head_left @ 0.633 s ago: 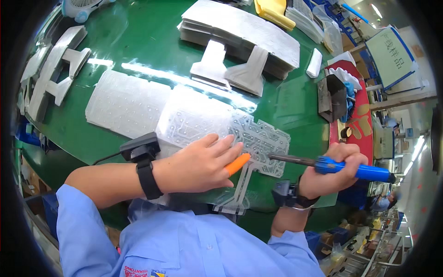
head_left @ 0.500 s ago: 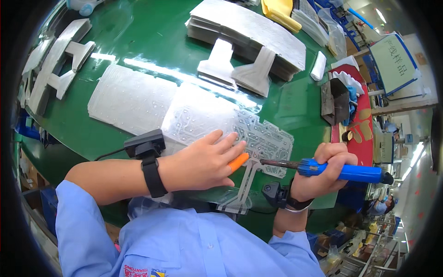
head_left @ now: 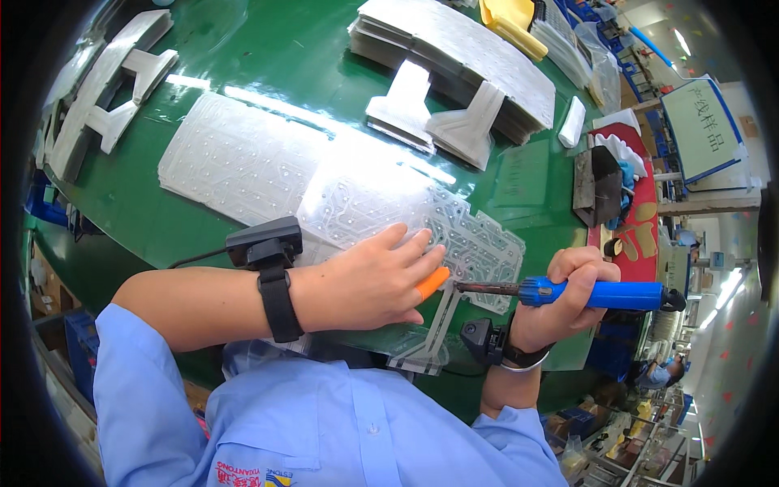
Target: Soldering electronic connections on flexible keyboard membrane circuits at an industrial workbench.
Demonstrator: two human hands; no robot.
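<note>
The membrane circuit sheet (head_left: 422, 215) lay flat on the green surface (head_left: 268, 73), directly before the person. The left hand (head_left: 369, 276) pressed it open-palmed, gripping nothing, an orange cot on one fingertip, apparently to hold the film flat. The right hand (head_left: 568, 284) was closed around a blue-handled soldering iron (head_left: 584, 292), its tip at the sheet's edge beside that finger. The sheet was translucent, printed with pale traces and dots. Similar sheets (head_left: 462, 57) were stacked beyond.

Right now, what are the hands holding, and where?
The right hand grips the soldering iron by its blue handle. The left hand holds nothing; it presses flat on the clear circuit sheet.
</note>
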